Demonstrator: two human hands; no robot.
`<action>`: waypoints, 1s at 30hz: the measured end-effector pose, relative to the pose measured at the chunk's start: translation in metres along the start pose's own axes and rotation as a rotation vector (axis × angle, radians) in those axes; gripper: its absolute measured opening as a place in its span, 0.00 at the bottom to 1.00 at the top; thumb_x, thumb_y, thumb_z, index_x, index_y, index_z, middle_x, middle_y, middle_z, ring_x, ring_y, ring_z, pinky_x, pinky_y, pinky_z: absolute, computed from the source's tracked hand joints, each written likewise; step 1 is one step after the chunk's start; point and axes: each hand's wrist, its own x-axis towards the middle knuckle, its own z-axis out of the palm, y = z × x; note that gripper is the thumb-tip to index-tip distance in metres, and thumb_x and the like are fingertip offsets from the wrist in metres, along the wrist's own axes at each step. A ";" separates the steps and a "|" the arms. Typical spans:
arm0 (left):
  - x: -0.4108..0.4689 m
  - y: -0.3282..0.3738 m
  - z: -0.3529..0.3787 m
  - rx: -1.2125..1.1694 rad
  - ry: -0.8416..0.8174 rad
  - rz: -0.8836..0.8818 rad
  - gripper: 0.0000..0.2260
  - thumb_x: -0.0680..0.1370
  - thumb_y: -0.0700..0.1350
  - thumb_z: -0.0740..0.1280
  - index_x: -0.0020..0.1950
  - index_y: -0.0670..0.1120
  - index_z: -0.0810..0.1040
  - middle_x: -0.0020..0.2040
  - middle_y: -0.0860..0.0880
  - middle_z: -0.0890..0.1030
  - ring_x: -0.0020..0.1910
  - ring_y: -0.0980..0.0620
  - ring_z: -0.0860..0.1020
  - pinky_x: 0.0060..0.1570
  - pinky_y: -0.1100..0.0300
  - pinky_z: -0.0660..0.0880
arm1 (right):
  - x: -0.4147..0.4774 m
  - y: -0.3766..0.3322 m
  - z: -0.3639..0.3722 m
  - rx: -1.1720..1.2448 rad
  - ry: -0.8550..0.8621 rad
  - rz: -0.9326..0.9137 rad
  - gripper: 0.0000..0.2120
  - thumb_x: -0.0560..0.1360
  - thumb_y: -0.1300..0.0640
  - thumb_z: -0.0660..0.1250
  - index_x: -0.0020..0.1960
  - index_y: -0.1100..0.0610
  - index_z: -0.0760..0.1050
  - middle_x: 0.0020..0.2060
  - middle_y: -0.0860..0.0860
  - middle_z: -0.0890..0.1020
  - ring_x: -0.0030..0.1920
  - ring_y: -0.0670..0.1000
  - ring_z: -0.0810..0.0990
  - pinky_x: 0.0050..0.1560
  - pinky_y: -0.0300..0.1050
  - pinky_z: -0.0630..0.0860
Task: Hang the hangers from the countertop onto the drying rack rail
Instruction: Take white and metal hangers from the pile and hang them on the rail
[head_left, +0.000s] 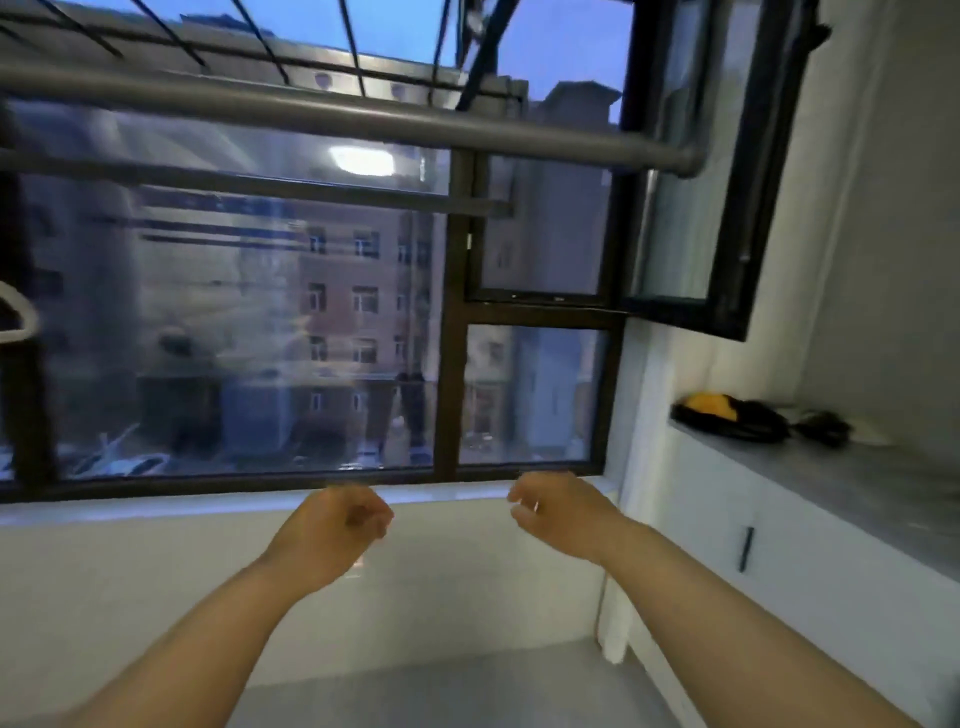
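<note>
both hands are holding nothing. the left hand (337, 525) and the right hand (558, 512) are hanging out in front of the person, with the fingers loosely curled around only air.

the big window (260, 312) is filling most of the view. the long grey rail (363, 117) of the drying rack is running across the top, high above both hands. the grey countertop (857, 478) is sitting off to the right, well apart from the hands. a dark pile (732, 415) with a yellow bit is lying at its far end, near the wall. it is blurry, but it is looking like the hangers that need hanging. a small white curved thing (21, 312) is peeking in at the left edge, below the rail. it may be a hanger, but too little is showing to tell.

with no hanger in either hand, the person seems to be at the fetching step. the next move is likely calling for a turn to the right and a reach to the far end of the countertop. one hanger needs pulling free without dragging the others along. then its hook needs lifting up and over the rail.

both bare arms are reaching forward and up from the bottom of the view. the hands are floating low in front of the window, near each other but not touching. the palms are turning in toward each other.
</note>
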 end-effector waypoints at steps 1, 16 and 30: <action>0.007 0.020 0.026 -0.005 -0.039 0.023 0.15 0.76 0.39 0.63 0.33 0.54 0.73 0.40 0.50 0.80 0.43 0.51 0.78 0.45 0.64 0.71 | -0.013 0.031 -0.007 0.032 -0.002 0.055 0.15 0.79 0.54 0.58 0.63 0.55 0.72 0.60 0.51 0.76 0.58 0.53 0.76 0.56 0.41 0.71; 0.056 0.259 0.365 -0.222 -0.509 0.351 0.15 0.77 0.39 0.62 0.36 0.59 0.72 0.38 0.61 0.76 0.41 0.58 0.77 0.42 0.70 0.70 | -0.225 0.381 -0.065 0.097 0.190 0.825 0.14 0.78 0.56 0.59 0.62 0.57 0.73 0.59 0.53 0.78 0.59 0.51 0.76 0.51 0.36 0.68; 0.127 0.396 0.570 -0.182 -0.785 0.502 0.16 0.77 0.39 0.62 0.35 0.58 0.71 0.37 0.60 0.77 0.49 0.49 0.79 0.56 0.57 0.74 | -0.280 0.571 -0.082 -0.119 0.418 1.199 0.17 0.78 0.53 0.56 0.64 0.56 0.70 0.63 0.54 0.74 0.64 0.52 0.72 0.63 0.41 0.68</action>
